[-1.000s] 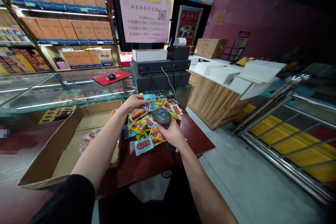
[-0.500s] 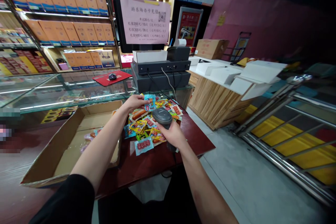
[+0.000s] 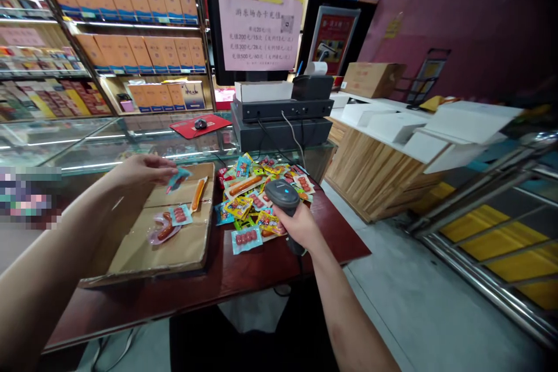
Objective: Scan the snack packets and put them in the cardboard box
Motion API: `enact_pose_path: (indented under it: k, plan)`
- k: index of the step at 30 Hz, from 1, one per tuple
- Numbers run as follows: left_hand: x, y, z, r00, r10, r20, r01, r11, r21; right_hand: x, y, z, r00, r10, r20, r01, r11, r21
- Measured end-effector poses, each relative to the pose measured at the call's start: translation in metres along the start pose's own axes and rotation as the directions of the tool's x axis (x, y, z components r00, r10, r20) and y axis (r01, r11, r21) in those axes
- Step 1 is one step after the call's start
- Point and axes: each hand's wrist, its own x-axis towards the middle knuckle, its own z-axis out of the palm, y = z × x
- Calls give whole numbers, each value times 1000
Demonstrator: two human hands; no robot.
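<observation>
Above the shallow cardboard box (image 3: 143,232), my left hand (image 3: 146,170) pinches a small blue packet (image 3: 178,179) at its fingertips. Inside the box lie an orange sausage stick (image 3: 199,195), a blue-edged sausage packet (image 3: 181,215) and a clear pinkish packet (image 3: 164,229). My right hand (image 3: 300,224) is wrapped round a dark handheld scanner (image 3: 282,193) with a small blue light on top. Beneath and left of the scanner, a pile of colourful snack packets (image 3: 238,208) covers part of the dark red table (image 3: 226,273). One sausage packet (image 3: 246,239) lies at the pile's front.
Behind the pile stand a black cash drawer (image 3: 279,135) and a monitor with a pink sign (image 3: 261,32). A mouse (image 3: 200,124) rests on a red mat on the glass counter (image 3: 143,133). At right are a wooden cabinet (image 3: 370,168) and metal railing (image 3: 479,267).
My left hand has moved left from the pile to over the box, carrying the blue packet. My right hand still holds the scanner, whose blue light now shows. The view has shifted left.
</observation>
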Motion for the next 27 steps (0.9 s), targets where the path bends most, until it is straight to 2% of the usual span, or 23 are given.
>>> enact_pose_path:
  k: [3,6,10,15,18,21,24,27]
  plan:
    - [-3,-10,-3,998,26,-59,-25,1000,7,2,1,-3,999,-21,-24,21,1000,-13]
    - [4,-2,19,1000,25,15,-25,999,35,3,2,-6,999,-15,-33,14,1000,-24]
    - [14,23,73,984,66,163,-65,998,-12,1,1,-13,998,-4,-55,2,999,-35]
    - [28,46,151,925,111,364,-104,994,-40,-1,1,-24,989,-79,-127,70,995,-72]
    - [35,52,194,870,186,456,-230,972,42,0,5,-28,980,-104,-167,91,992,-83]
    - [34,52,229,768,282,575,-459,868,188,-2,8,-30,982,-91,-165,80,994,-70]
    - [26,43,250,682,289,672,-620,715,322,-5,7,-33,985,-92,-149,81,994,-73]
    - [18,30,257,615,310,725,-731,569,377,-9,6,-33,987,-63,-148,46,993,-110]
